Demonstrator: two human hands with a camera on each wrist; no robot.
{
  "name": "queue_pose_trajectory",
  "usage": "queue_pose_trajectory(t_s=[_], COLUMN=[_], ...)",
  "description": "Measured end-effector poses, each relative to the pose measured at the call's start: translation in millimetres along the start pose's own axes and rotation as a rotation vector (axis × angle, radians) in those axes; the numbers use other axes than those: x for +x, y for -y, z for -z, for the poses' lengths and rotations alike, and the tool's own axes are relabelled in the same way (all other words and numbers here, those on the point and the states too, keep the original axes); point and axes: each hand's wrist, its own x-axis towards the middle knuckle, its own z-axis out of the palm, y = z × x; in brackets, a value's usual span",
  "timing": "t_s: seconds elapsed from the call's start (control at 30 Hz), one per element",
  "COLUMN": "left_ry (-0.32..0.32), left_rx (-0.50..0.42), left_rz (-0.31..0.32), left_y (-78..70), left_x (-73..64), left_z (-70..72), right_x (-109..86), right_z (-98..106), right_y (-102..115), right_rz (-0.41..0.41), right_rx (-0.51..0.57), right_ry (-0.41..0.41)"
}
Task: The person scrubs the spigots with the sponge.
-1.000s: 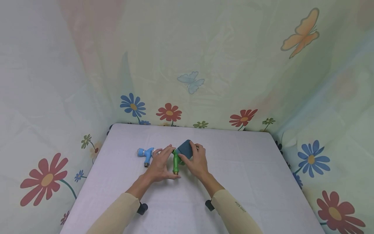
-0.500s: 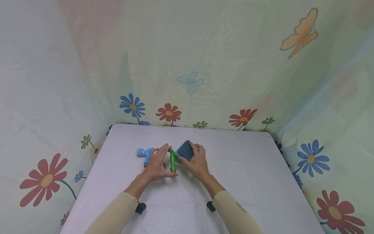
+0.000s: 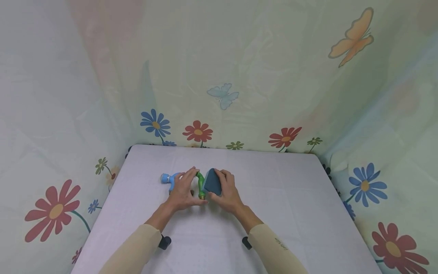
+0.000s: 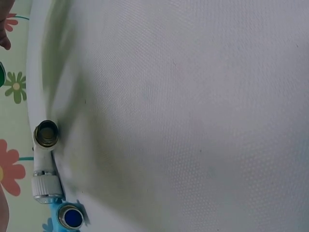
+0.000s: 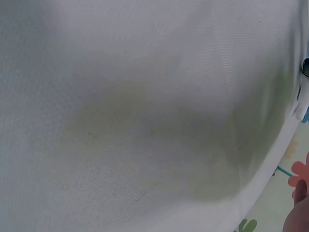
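Observation:
In the head view my left hand (image 3: 181, 194) pinches a green garden tap (image 3: 200, 183) between its fingertips and thumb, the spout end toward me. My right hand (image 3: 228, 194) grips a dark blue-grey sponge (image 3: 213, 182) with a lighter side, which overlaps the tap's right side in this view. Behind my left hand lies a blue tap (image 3: 170, 179) on the table, partly hidden by the fingers. A white tap (image 4: 47, 166) lies beside the blue one in the left wrist view. Both wrist views catch only a bit of the hands at their edges.
A white cloth covers the table (image 3: 280, 205). Beyond its back edge hangs a pale curtain (image 3: 267, 83) printed with flowers and butterflies, which also runs along both sides. A dark wrist strap piece (image 3: 165, 242) sticks out by the left sleeve.
The green tap has shifted a little left and tilted in my left hand. My right hand has turned the sponge and moved it left and nearer me, along the tap.

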Motion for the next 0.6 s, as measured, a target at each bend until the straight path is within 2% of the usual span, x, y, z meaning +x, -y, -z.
queue_pose_trajectory(t_s=[0.13,0.43,0.6], left_ry=[0.0,0.023,0.037], left_rx=[0.004,0.002,-0.007], left_rz=[-0.005,-0.008,0.002], left_y=[-1.7,-4.9,-7.5], left_x=[-0.7,-1.8,-2.0], left_z=[-0.8,-1.8,-1.7], right_x=[1.0,7.6,9.9], right_z=[-0.5,-0.3,0.0], right_y=[1.4,2.2,2.0], right_rz=[-0.023,-0.133,-0.154], right_rx=[-0.01,-0.032,-0.032], right_ry=[-0.014,0.001,-0.02])
